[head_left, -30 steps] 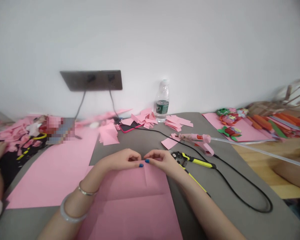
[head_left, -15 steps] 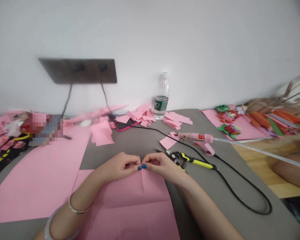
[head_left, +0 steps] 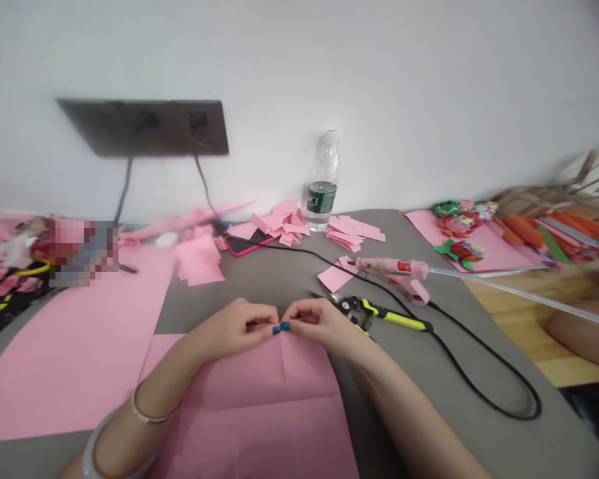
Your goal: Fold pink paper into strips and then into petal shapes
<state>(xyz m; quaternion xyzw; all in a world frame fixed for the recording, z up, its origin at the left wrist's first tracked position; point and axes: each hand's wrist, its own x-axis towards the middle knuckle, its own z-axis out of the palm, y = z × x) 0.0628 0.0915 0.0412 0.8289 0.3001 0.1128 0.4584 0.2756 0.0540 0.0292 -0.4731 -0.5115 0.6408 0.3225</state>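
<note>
A large pink sheet of paper with crease lines across it lies in front of me. My left hand pinches its far edge between thumb and fingers. Right against it, my right hand pinches the same edge, so the two blue-nailed thumbs touch. Just beyond my right hand are black and yellow wire-stripping pliers. A pink glue gun with a long clear glue stick rests behind the pliers. Another pink sheet is spread to the left.
Several pink paper pieces lie along the back, around a phone and a water bottle. A black cord loops on the right. Paper flowers and orange strips sit at the far right, near another person's arm.
The view has shifted slightly, so the scene sits a little higher and further left. Both hands keep their pinch on the pink sheet's edge.
</note>
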